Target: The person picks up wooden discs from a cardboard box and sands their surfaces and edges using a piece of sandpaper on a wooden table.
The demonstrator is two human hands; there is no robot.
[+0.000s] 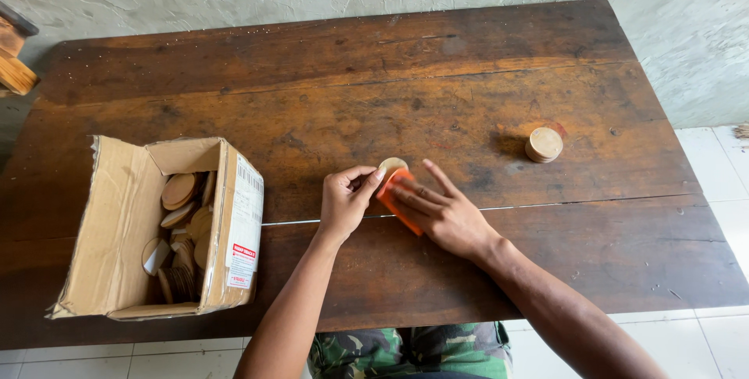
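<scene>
At the middle of the dark wooden table [351,74], the person's two hands meet over one small job. The left hand [343,201] pinches a pale wooden disc [391,165] on edge, fingers curled narrow around its rim. The right hand [441,211] lies with fingers stretched flat along an orange sanding block [399,201], pressing it against that disc.

As for progress, I judge the work barely begun. Out toward two o'clock from the hands, well apart from them, sits a short stack of round discs [544,145]; it looks like two, perhaps three, though I cannot split the layers for sure. If those are the finished ones, very little is done.

At nine o'clock from the hands, an open cardboard box [117,231] stands at the table's left end, holding a heap of loose discs [187,215]. About a dozen can be told apart, and more are probably buried, so most of the lot is left.

Count: one table, one box, one orange block, one disc in hand, one small stack.
</scene>
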